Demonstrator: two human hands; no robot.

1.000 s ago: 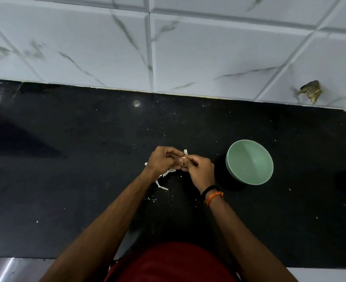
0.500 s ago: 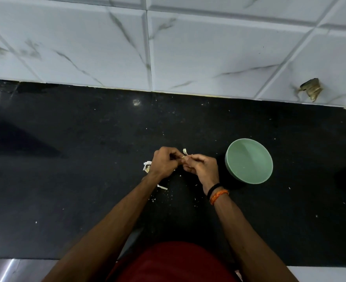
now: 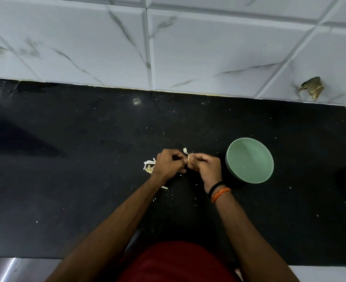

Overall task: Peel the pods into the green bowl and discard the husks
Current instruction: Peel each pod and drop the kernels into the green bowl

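Both sets of fingertips are pinched together on one small pale papery pod [image 3: 189, 158] at the frame's centre: the left hand [image 3: 169, 164] and the right hand [image 3: 206, 169] meet knuckle to knuckle above the black stone counter [image 3: 86, 180]. A strip of husk curls up from the pod toward the upper frame; the pod's own long axis is too hidden to tell. Peeling well likely means pulling the skin away in short tugs while the other hand holds firm. The round pale-green bowl [image 3: 249, 160] sits just right of the hands, a heap of whitish husk scraps [image 3: 149, 165] just left.

Single head view, facing forward-down, close over counter [image 3: 86, 159].
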